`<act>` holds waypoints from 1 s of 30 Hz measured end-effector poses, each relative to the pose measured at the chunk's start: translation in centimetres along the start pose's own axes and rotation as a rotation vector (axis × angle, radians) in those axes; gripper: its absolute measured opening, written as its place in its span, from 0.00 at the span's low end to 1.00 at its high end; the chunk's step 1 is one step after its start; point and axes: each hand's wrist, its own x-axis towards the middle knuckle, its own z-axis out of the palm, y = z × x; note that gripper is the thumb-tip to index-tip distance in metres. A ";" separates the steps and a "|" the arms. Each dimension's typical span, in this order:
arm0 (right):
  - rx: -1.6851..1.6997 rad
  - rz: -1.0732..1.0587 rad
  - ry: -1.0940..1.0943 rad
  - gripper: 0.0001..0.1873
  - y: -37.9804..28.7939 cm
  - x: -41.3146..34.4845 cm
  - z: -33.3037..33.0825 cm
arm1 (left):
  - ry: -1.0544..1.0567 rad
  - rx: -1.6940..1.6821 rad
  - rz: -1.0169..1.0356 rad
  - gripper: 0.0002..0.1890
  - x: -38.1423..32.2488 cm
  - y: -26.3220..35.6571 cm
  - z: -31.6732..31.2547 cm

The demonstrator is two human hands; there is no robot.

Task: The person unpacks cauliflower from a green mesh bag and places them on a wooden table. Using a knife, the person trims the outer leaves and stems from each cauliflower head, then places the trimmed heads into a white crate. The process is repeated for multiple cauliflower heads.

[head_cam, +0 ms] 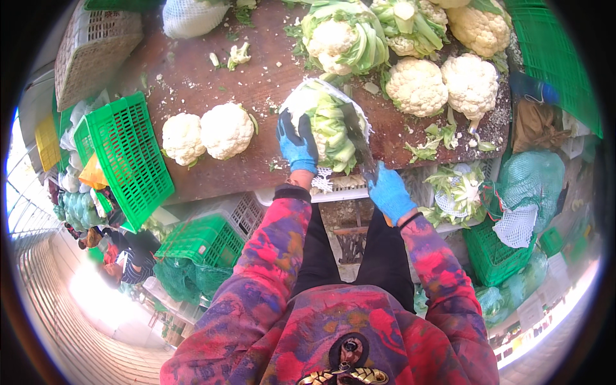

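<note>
A leafy cauliflower (332, 127) lies on its side at the front of the brown table (269, 91), with white foam netting (321, 180) showing beneath it. My left hand (297, 144), in a blue glove with dark fingers, grips the head's left side. In my gloved right hand (392, 192) is the handle of a broad-bladed knife (357, 137). Its wet blade lies against the leaves on the right side; how deep the edge sits is hidden. Two trimmed cauliflowers (227, 131) rest to the left, touching each other.
Leafy cauliflowers (344, 38) and two trimmed heads (417, 87) crowd the table's right side. Scraps (426, 150) litter the wood. A green crate (127, 159) stands at the left edge. Below the front edge, a white crate (346, 193) sits before my legs. A person (126, 264) is at far left.
</note>
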 end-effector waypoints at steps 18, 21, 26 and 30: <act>0.030 0.070 0.095 0.24 -1.7 5.2 4.8 | 0.012 -0.044 -0.029 0.23 1.3 -0.1 0.2; 0.039 0.103 0.151 0.22 -1.7 5.9 5.0 | 0.030 -0.030 0.000 0.24 1.1 -0.8 1.0; -0.007 0.002 0.122 0.16 -1.0 6.5 4.1 | 0.011 -0.109 -0.071 0.25 1.2 -1.3 0.7; 0.020 0.029 0.077 0.12 -1.2 7.7 4.4 | 0.002 -0.037 -0.100 0.25 1.7 -0.7 0.6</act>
